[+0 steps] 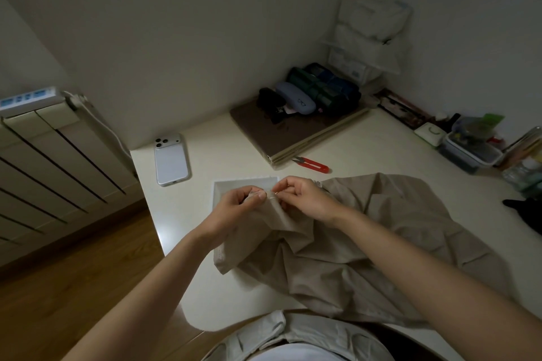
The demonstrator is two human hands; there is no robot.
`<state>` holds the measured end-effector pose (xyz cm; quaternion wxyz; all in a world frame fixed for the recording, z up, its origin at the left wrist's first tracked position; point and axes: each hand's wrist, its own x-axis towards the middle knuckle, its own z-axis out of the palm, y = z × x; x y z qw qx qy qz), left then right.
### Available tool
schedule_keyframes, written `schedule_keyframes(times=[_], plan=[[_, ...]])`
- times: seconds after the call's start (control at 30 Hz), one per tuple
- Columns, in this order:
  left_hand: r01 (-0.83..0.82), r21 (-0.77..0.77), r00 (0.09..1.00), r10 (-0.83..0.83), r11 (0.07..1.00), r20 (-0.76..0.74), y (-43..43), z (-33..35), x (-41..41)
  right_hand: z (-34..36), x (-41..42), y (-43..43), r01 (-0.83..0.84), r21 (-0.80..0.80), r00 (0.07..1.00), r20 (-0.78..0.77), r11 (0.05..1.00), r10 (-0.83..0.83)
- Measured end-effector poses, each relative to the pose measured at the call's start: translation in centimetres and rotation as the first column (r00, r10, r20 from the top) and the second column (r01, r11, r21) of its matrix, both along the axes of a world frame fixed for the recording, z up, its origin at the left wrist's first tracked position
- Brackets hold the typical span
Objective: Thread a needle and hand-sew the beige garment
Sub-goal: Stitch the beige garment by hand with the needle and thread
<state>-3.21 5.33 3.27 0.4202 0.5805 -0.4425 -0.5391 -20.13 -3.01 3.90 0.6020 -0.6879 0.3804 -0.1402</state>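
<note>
Holds up a fold of the beige garment [352, 249] just above the worktop [181, 214], with the rest of the cloth heaped over the near right part of that worktop and trailing off its near edge; pinches the fold with the left hand [234, 208], thumb on top, other fingers curled beneath the cloth; meets it with the right hand [305, 199], fingers [286, 184] bunched together and pinching at the same fold, perhaps on a needle [271, 196], only a thin pale glint too small to tell for sure; works over a white square sheet [225, 187] lying flat under the hands; shares the worktop with a white phone [171, 160] face down at the far left and red thread snips [312, 164] beyond the garment, just beside a stack of flat boards [293, 138] carrying a glasses case [296, 101] and dark rolled items [322, 88].
</note>
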Motion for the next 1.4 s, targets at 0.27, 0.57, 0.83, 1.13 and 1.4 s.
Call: schedule_keyframes(times=[0.27, 0.57, 0.83, 1.13, 1.4], plan=[[-0.045, 0.018, 0.999, 0.045, 0.999, 0.007, -0.3, -0.1, -0.2, 0.2, 0.3, -0.7, -0.051, -0.126, 0.996, -0.084, 0.991, 0.041], [-0.225, 0.012, 0.974, 0.225, 0.974, 0.025, -0.9, 0.0, 0.2, 0.5, 1.2, -0.9, -0.03, -0.624, 0.997, -0.074, 0.781, -0.021], [-0.197, 0.029, 0.98, 0.197, 0.98, -0.024, -1.0, 0.8, -0.7, 0.1, 2.9, 0.0, 0.009, -0.687, 1.0, 0.013, 0.727, -0.001], [-0.212, 0.005, 0.975, 0.211, 0.977, 0.066, -1.4, 0.6, 0.1, 1.4, 2.6, 1.0, 0.1, -0.451, 0.976, 0.219, 0.887, 0.001], [-0.316, -0.029, 0.939, 0.317, 0.948, 0.133, -2.1, 0.2, 1.2, 1.1, 0.9, 1.6, 0.122, -0.152, 0.988, 0.116, 0.981, -0.105]])
